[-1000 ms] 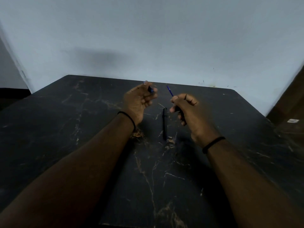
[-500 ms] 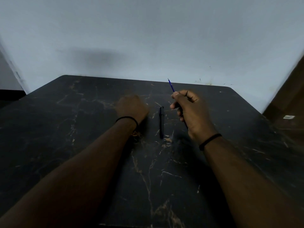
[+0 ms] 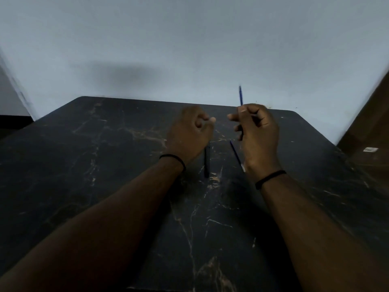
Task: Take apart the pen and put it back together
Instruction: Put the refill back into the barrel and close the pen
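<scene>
Desk: black marble-patterned desk [image 3: 105, 165] with pale gold veins, set against a plain grey-white wall [image 3: 189, 49].
Left hand: left hand [image 3: 190, 133] raised over the middle of the desk, fingers curled loosely inward with thumb and forefinger nearly touching; whether anything small sits inside them cannot be told, as this part is blurred.
Right hand: right hand [image 3: 257, 131] lifted just beside the left one, a small gap between them, fingers folded around a thin blue ink refill [image 3: 240, 95].
Refill: it sticks up out of the top of the fist, nearly upright, and its lower length [image 3: 235, 153] slants down below the palm toward the wrist, ending in a pale tip.
Pen barrel: slim black pen barrel [image 3: 206, 163] lying flat on the desk between the two wrists, pointing away from the person, its far end hidden under the left hand.
Wristbands: thin black band [image 3: 173, 158] on the left wrist, another black band [image 3: 270, 179] on the right wrist.
</scene>
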A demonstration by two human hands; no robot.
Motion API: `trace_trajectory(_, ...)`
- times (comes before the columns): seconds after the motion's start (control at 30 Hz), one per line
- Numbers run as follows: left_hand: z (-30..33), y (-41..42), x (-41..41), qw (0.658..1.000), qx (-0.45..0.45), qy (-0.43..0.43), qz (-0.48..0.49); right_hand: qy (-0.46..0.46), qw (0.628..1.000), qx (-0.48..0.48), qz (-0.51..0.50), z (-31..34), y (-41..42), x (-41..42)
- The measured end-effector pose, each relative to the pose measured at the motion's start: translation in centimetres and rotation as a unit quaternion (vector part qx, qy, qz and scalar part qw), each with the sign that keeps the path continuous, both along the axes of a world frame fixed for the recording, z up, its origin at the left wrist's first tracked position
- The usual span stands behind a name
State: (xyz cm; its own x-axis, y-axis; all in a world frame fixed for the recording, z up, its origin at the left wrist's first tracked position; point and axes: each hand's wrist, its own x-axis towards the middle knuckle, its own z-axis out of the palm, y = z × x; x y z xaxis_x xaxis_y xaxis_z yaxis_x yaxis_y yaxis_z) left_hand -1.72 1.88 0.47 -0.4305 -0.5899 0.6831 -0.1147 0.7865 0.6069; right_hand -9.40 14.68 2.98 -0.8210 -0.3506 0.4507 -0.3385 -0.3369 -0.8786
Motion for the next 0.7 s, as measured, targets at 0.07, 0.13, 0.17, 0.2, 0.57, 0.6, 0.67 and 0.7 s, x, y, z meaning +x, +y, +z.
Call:
trace_trajectory(0.07, -0.2, 1.2, -0.3, 0.996, 0.002, 0.002, -0.087, 0.024, 0.998, -0.047, -0.019, 0.1, 0.1, -0.3)
trace_trajectory(0.13, -0.6, 2.0, -0.5, 0.988, 0.022, -0.008, -0.153, 0.037, 0.997, -0.072, -0.02, 0.2, 0.2, -0.4)
trace_trajectory(0.17, -0.8, 2.1, -0.7, 0.984, 0.032, -0.011, -0.177, 0.039, 0.996, -0.076, -0.014, 0.3, 0.2, -0.4)
trace_trajectory(0.2, -0.9, 2.2, -0.8, 0.98, 0.037, -0.013, -0.193, 0.037, 0.996, -0.075, -0.006, 0.3, 0.2, -0.4)
trace_trajectory(0.57, -0.4, 2.8, -0.9, 0.975, 0.034, 0.015, -0.218, 0.021, 0.997, -0.034, 0.071, 0.4, -0.1, 0.9)
trace_trajectory(0.6, -0.3, 2.8, -0.9, 0.975, 0.041, 0.01, -0.218, 0.026, 0.997, -0.035, 0.064, 0.4, 0.0, 0.9)
trace_trajectory(0.67, -0.3, 2.8, -0.8, 0.975, 0.048, -0.002, -0.215, 0.035, 0.997, -0.051, 0.053, 0.6, 0.1, 0.9)
trace_trajectory(0.7, -0.3, 2.7, -0.7, 0.977, 0.048, -0.01, -0.208, 0.038, 0.996, -0.064, 0.043, 0.7, 0.1, 1.0)
